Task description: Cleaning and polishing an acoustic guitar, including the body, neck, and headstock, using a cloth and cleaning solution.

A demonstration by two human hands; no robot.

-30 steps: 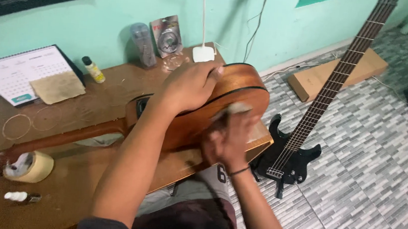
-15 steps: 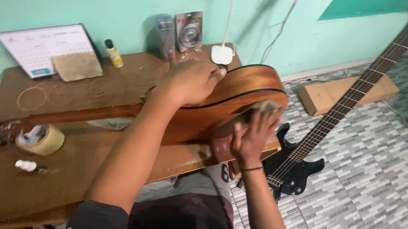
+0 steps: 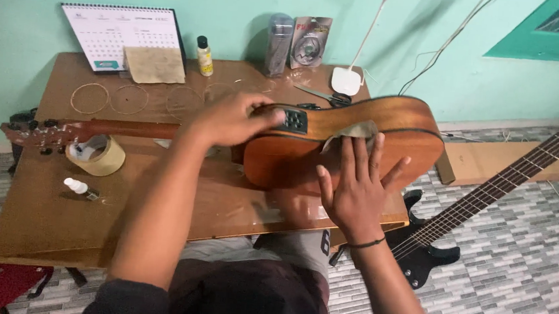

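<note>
My left hand [image 3: 233, 117] rests on the upper edge of a brown acoustic guitar [image 3: 387, 135] lying on its side across a wooden table [image 3: 42, 218]; its fingers curl over the rim beside a small black control panel [image 3: 295, 120], holding the body steady. My right hand [image 3: 355, 186] lies flat on the guitar's side, fingers spread and released, pressing a small beige cloth [image 3: 354, 131] against the wood. The guitar's neck [image 3: 122, 129] runs left across the table, next to a roll of tape [image 3: 97, 156] and a small white bottle [image 3: 78, 187]; a calendar [image 3: 120, 31] stands against the green wall; a black electric guitar [image 3: 431, 252] leans at the right, over the tiled floor.
</note>
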